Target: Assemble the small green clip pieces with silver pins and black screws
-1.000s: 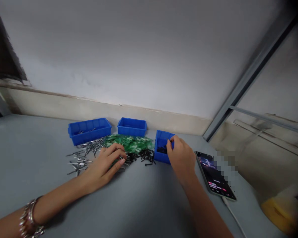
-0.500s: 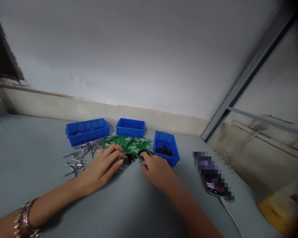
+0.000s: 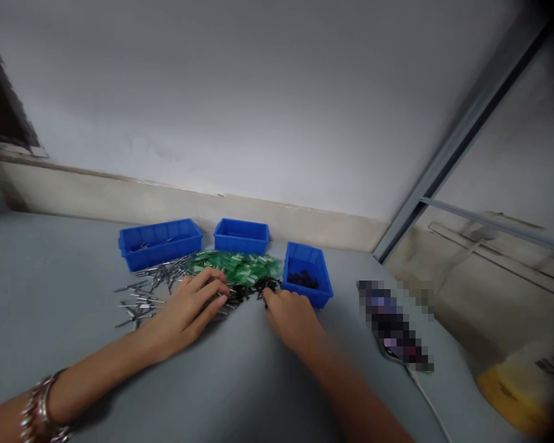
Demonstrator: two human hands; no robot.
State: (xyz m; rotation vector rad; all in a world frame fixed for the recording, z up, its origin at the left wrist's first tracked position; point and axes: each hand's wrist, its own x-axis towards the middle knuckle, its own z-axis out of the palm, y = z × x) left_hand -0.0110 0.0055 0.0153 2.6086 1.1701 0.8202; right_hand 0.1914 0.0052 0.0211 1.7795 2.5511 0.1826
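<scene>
On the grey table lies a pile of green packets (image 3: 240, 266), with small black parts (image 3: 249, 291) along its front edge and loose metal rods (image 3: 141, 304) to its left. My left hand (image 3: 191, 311) rests over the rods and black parts, its fingers apart and curved; nothing is visibly held. At the right end of the black parts is my right hand (image 3: 290, 314), fingers curled together at the tips; whatever they pinch is too small to make out. Beside it, a blue bin (image 3: 321, 289) holds more black parts (image 3: 303, 279).
A long blue bin (image 3: 161, 246) with some rods inside and another blue bin (image 3: 241, 237) stand behind the pile, near the wall. To the right lies a phone (image 3: 394, 326) with a white cable. A metal frame (image 3: 443, 160) rises at the back right.
My right hand's fingers have closed together at the black parts, where thumb and forefinger were apart before. My left hand has hardly moved. The view has shifted slightly.
</scene>
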